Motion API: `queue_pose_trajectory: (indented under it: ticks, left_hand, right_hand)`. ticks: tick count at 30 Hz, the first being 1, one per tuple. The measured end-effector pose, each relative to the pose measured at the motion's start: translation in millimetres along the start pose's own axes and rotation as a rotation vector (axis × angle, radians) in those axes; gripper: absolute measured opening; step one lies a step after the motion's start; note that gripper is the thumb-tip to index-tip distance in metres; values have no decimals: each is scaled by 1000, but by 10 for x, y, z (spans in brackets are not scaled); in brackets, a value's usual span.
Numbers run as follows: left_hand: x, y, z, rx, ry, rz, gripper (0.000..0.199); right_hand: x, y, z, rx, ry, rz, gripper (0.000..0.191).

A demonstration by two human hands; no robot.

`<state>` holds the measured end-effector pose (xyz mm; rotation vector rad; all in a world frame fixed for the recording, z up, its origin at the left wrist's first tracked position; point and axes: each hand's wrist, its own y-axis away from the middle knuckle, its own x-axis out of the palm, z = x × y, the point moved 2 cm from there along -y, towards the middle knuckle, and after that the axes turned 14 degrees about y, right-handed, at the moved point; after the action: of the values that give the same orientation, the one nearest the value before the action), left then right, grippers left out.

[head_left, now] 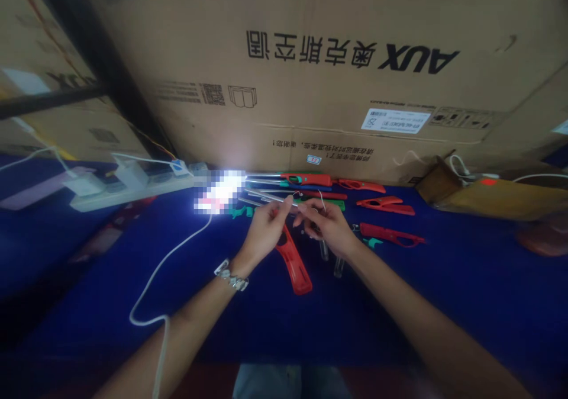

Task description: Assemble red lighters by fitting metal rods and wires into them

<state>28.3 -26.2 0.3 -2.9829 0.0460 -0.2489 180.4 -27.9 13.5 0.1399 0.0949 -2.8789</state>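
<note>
Pinched between the thumb and fingers of my left hand (265,227) is a slim metal lighter tube (277,198), its end pointing toward my right hand (332,226). My right fingers are closed close to that end, and a thin white wire (322,200) loops up from them; small parts inside the grip are hidden. Under my left hand lies a red lighter casing (296,266). Clear plastic fuel tanks (338,266) rest below my right hand. A teal trigger piece (373,243) and a red casing (390,234) lie to its right.
Several long-necked lighters (310,179) lie behind my hands, with red casing parts (386,205) to the right. A glaring lamp (222,190) trails a white cable (151,280). A power strip (97,198) is at left, a large carton (310,103) behind, an open box (497,198) at right.
</note>
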Motion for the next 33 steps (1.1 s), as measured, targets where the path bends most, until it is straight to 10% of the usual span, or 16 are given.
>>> queue_pose_trajectory:
  ticks: [6, 15, 19, 23, 33]
  left_hand:
    - [-102, -69, 33, -29, -110, 62, 40]
    - [-85, -19, -317, 493, -879, -39, 35]
    - [52, -87, -473, 831, -1020, 321, 38]
    - [161, -202, -451, 764, -1017, 581, 33]
    - [92, -191, -408, 752, -1118, 530, 29]
  right_hand:
    - [-98, -59, -55, 35, -16, -145, 41]
    - [-137, -91, -65, 58, -50, -149, 44]
    - [-141, -74, -25, 43, -55, -82, 43]
    - [-180, -55, 21, 23, -51, -45, 42]
    - [-139, -17, 76, 42, -6, -55, 44]
